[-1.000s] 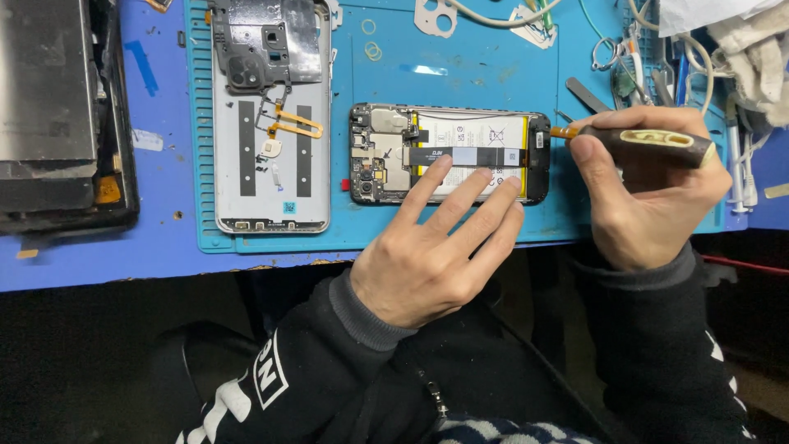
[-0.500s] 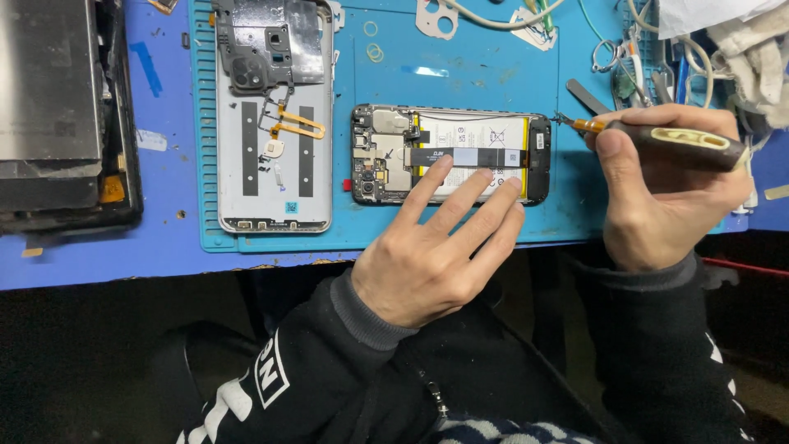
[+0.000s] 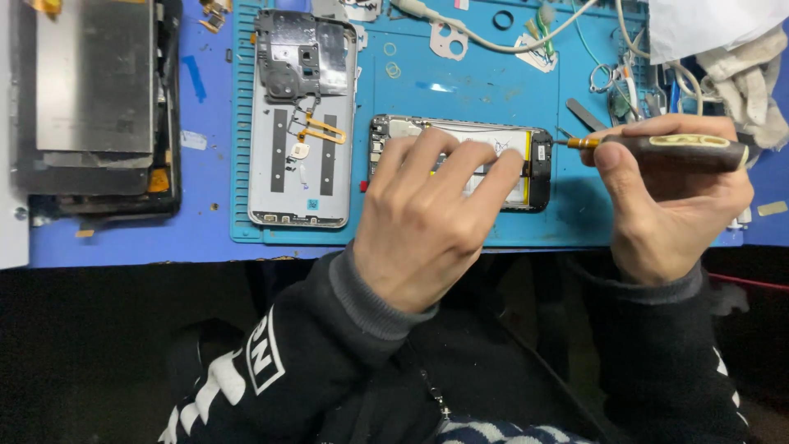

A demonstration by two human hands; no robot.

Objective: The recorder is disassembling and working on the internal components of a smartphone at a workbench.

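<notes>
An opened phone (image 3: 538,168) with its battery showing lies on the blue work mat (image 3: 460,82). My left hand (image 3: 427,218) rests flat on top of the phone, fingers spread over the battery. My right hand (image 3: 670,205) grips a dark-handled screwdriver (image 3: 674,152) held level, its metal tip pointing left just off the phone's right end.
A grey phone back cover (image 3: 300,173) with a black camera frame lies left of the phone. A dark screen assembly (image 3: 94,107) sits at the far left. Cables, small metal parts and tweezers (image 3: 585,113) crowd the mat's back right, beside a white cloth (image 3: 740,66).
My left hand slid up from the phone's near edge onto the phone. My right hand drew the screwdriver tip slightly right, off the phone's end.
</notes>
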